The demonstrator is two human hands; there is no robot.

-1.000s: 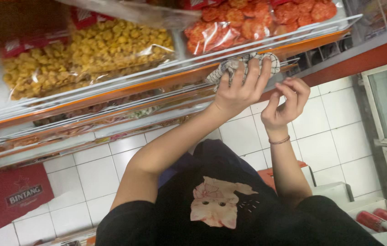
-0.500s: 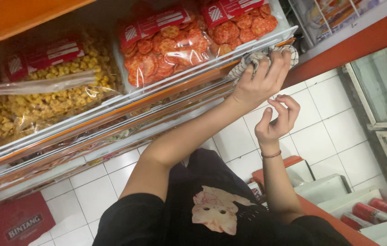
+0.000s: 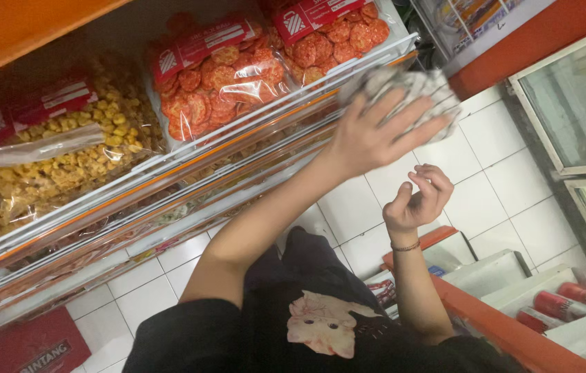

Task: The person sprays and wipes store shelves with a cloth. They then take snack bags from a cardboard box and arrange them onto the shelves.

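Note:
My left hand (image 3: 376, 135) is raised to the front edge of a shop shelf (image 3: 251, 131) and presses a crumpled grey-and-white patterned cloth (image 3: 420, 86) against the clear rail. My right hand (image 3: 417, 200), with a thin bracelet at the wrist, hangs just below the cloth. Its fingers are loosely curled and hold nothing. Both forearms rise from my black shirt with a pale pink print (image 3: 324, 324).
On the shelf lie clear bags of round red crackers (image 3: 220, 79) and yellow snack pieces (image 3: 44, 159). Below is a white tiled floor (image 3: 486, 166). A glass-door cooler (image 3: 576, 103) stands at right, an orange-edged counter with red cans (image 3: 548, 304) at lower right, a red carton (image 3: 23, 345) at lower left.
My left hand has slid the cloth to the right along the shelf edge. My right hand has dropped away from the cloth and curled. The view has shifted along the shelf.

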